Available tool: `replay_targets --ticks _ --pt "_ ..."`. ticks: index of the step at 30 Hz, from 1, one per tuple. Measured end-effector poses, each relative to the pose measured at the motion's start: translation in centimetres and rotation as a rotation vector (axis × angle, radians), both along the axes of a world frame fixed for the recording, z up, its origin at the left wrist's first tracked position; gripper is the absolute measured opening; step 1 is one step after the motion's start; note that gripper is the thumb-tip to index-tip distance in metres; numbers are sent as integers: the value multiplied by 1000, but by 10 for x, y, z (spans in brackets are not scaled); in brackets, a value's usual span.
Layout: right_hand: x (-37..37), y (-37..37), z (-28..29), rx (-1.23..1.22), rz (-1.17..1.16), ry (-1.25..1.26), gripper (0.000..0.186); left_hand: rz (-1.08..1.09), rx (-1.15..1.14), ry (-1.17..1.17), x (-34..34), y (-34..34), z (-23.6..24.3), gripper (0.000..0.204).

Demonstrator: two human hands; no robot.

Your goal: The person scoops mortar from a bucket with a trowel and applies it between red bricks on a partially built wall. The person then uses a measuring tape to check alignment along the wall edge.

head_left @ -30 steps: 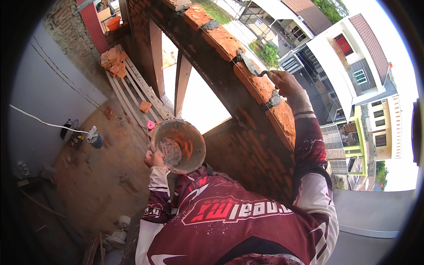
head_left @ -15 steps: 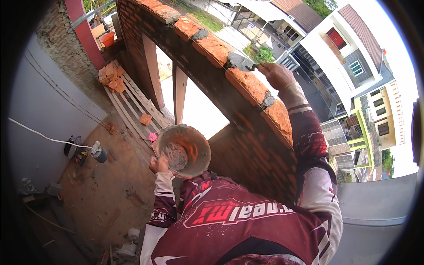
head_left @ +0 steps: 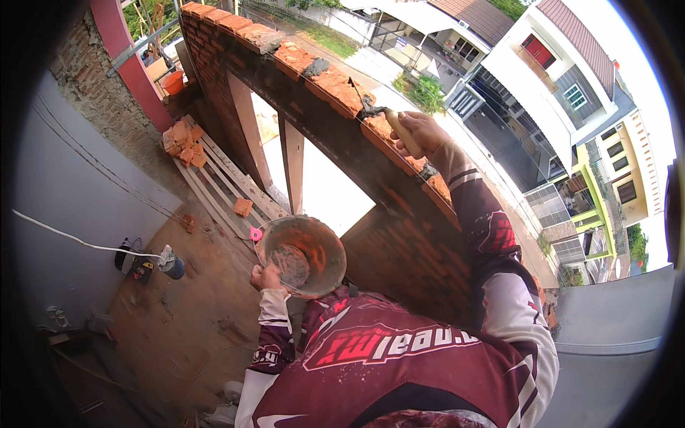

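My right hand (head_left: 422, 134) is closed round the pale wooden handle of a trowel (head_left: 402, 134) over the brick wall's top course (head_left: 332, 84). The trowel's thin blade is seen nearly edge-on, at a gap between bricks where grey mortar clings. Another lump of mortar (head_left: 315, 68) sits in a joint farther along. Low in front of my body, my left hand (head_left: 267, 277) grips the rim of a mortar-stained bucket (head_left: 330, 246). Grey residue coats its inside, and orange-brown shows on its inner wall.
Below the wall's top are framed openings with a wooden post (head_left: 292, 160). Planks (head_left: 235, 187) on the left carry a pile of broken bricks (head_left: 184, 143) and a loose piece (head_left: 243, 207). A white cable (head_left: 85, 242) runs to a dark cup-like object (head_left: 171, 264). Houses stand beyond the wall.
My right hand has turned the trowel from lying flat to nearly edge-on and shifted slightly left and lower, bringing its handle into sight. My left hand still holds the bucket.
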State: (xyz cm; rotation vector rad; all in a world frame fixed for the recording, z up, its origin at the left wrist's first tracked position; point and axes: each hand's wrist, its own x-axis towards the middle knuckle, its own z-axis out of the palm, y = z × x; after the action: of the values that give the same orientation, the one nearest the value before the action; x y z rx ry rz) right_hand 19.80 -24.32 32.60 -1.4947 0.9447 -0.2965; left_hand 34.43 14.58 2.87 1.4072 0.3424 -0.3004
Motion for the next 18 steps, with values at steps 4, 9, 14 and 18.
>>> replay_targets --ticks 4,9,14,18 --pt "25 17 -35 602 -237 -393 34 -50 -71 16 -4 -4 15 39" --pt "2 48 -72 839 -415 -719 32 -23 -47 14 -6 -2 22 40" --pt "-10 62 -71 822 -359 -850 30 1 -38 -9 0 0 3 34" --pt "-16 73 -65 686 -431 -747 30 -35 -41 -1 2 -3 -1 32"
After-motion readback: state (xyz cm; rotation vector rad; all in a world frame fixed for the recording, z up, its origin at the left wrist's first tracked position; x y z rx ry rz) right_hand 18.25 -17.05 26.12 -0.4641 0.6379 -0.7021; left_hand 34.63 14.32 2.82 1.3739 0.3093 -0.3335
